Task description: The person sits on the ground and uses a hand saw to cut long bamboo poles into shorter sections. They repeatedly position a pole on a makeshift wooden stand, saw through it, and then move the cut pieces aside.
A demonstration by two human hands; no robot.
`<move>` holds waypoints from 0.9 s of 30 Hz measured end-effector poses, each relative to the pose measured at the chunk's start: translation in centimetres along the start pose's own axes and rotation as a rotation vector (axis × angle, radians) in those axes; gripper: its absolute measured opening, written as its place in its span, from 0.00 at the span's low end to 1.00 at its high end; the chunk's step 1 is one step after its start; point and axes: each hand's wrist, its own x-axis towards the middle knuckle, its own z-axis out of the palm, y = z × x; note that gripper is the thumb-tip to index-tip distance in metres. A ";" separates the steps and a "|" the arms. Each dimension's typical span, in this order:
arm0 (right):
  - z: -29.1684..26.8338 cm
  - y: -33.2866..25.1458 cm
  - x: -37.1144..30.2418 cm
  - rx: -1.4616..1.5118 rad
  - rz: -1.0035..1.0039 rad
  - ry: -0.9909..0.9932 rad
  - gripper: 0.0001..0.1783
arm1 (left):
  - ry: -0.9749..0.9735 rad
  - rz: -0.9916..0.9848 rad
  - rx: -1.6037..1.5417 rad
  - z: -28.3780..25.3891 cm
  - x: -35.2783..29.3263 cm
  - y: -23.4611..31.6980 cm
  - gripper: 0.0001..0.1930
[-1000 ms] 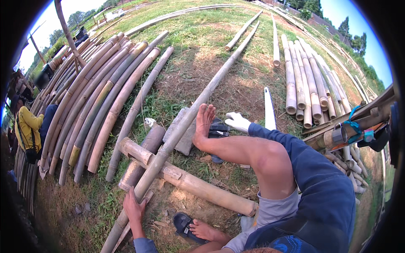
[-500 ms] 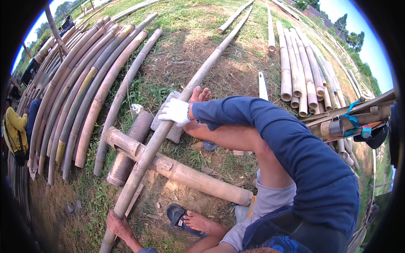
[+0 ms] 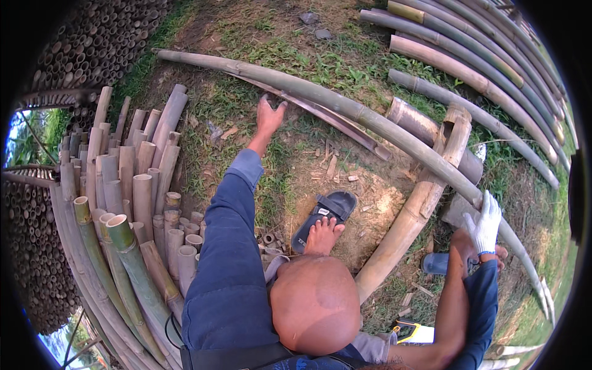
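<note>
A long bamboo pole [image 3: 364, 114] lies across a thick cut bamboo crosspiece [image 3: 404, 225], which is propped on a short fat log [image 3: 414, 121]. My left hand [image 3: 269, 118], bare, reaches forward with thumb and fingers apart. It is close to a split bamboo strip [image 3: 320, 116] beneath the pole; whether the fingertips touch the strip I cannot tell. My right hand [image 3: 486, 227], in a white glove, lies against the pole on the right. Its fingers are stretched out and the thumb stands away from the pole.
Many upright bamboo pieces [image 3: 142, 197] are packed close on my left. Several long poles [image 3: 456, 65] lie at the far right. A saw [image 3: 407, 332] with a yellow-and-black handle is by my right leg. A black sandal [image 3: 320, 216] and wood chips [image 3: 332, 166] lie ahead.
The view has swung to the left. My left hand has let go of the pole's near part and reached toward the split strip. My gloved right hand has loosened from its grip but stays at the pole.
</note>
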 end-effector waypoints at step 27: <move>-5.6 -12.6 3.7 0.489 -0.054 -0.092 0.37 | 0.309 -0.576 -1.486 -0.3 -14.3 15.9 0.27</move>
